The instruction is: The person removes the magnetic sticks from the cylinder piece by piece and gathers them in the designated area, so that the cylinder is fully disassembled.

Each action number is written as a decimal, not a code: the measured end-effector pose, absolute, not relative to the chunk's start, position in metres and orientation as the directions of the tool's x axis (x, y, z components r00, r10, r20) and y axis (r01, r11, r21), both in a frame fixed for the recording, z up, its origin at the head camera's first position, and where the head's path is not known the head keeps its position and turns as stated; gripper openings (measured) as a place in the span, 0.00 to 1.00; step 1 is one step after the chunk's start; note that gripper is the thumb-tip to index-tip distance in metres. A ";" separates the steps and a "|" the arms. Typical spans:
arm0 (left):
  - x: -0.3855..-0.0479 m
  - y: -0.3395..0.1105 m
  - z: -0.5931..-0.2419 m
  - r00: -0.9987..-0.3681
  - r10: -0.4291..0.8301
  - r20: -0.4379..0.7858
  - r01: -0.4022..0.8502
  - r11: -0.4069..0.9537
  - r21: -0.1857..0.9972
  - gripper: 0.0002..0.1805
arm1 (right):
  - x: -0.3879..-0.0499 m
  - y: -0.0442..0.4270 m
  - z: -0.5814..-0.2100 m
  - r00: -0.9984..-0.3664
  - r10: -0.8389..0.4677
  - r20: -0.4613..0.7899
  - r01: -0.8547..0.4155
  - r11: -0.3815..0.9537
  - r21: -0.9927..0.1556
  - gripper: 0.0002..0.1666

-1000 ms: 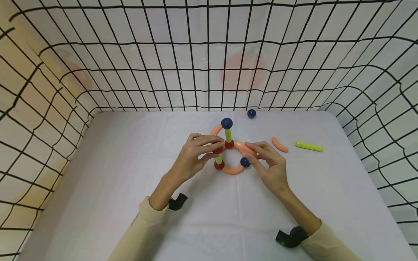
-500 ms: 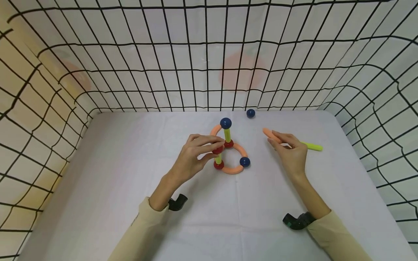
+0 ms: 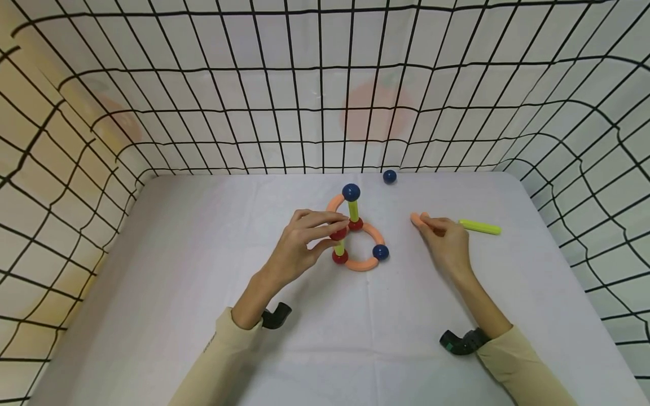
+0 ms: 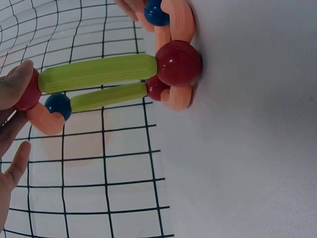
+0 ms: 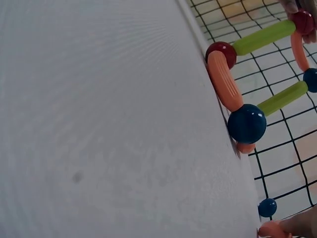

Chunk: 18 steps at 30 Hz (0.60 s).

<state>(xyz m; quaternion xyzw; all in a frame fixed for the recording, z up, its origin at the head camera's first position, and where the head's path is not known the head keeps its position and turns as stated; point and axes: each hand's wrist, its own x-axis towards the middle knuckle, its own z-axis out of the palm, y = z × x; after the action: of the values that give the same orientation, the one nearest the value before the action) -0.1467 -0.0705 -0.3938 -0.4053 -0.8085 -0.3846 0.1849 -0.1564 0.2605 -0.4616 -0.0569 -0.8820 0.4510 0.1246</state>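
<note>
My left hand pinches the upper red ball of a small magnetic-style structure. Under that ball a yellow-green rod runs to a lower red ball. Behind it, another rod stands upright with a blue ball on top. Curved orange pieces and a blue ball form the base ring. To the right, my right hand pinches a curved orange piece low over the table; a second orange tip shows beside it, the rest hidden by fingers.
A yellow-green rod lies just right of my right hand. One loose blue ball sits at the table's back edge. Black wire mesh rises behind and at both sides of the white table.
Over the second, my right hand moved right from the structure with the orange piece, then slightly down and left beside the loose rod. My left hand stays on the red ball.
</note>
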 end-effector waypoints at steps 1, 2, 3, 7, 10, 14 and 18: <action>-0.147 -0.071 -0.394 -0.603 0.514 0.610 0.798 0.375 0.472 0.25 | -0.156 0.260 -0.462 -0.963 0.199 0.181 -0.023 0.608 -0.793 0.19; -0.146 -0.070 -0.394 -0.602 0.515 0.610 0.798 0.373 0.473 0.25 | -0.156 0.260 -0.463 -0.963 0.189 0.191 -0.031 0.628 -0.778 0.18; -0.146 -0.071 -0.394 -0.602 0.515 0.610 0.798 0.372 0.474 0.25 | -0.156 0.260 -0.463 -0.964 0.183 0.195 -0.032 0.647 -0.762 0.18; -0.146 -0.071 -0.393 -0.604 0.518 0.606 0.797 0.370 0.477 0.25 | -0.154 0.258 -0.459 -0.964 0.173 0.204 -0.019 0.715 -0.699 0.18; -0.146 -0.071 -0.393 -0.600 0.520 0.608 0.799 0.363 0.478 0.25 | -0.153 0.257 -0.458 -0.964 0.169 0.204 -0.008 0.749 -0.662 0.18; -0.146 -0.071 -0.394 -0.594 0.520 0.615 0.804 0.362 0.471 0.27 | -0.152 0.257 -0.459 -0.963 0.154 0.222 -0.023 0.772 -0.635 0.18; -0.147 -0.072 -0.393 -0.591 0.514 0.621 0.806 0.368 0.463 0.29 | -0.152 0.257 -0.459 -0.962 0.145 0.232 -0.033 0.782 -0.622 0.17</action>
<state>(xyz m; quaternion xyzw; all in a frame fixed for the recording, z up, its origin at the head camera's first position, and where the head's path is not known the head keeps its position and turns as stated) -0.1466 -0.0725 -0.3927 -0.4101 -0.8050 -0.3843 0.1900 -0.1522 0.2569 -0.4590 -0.0300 -0.9343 0.3285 0.1348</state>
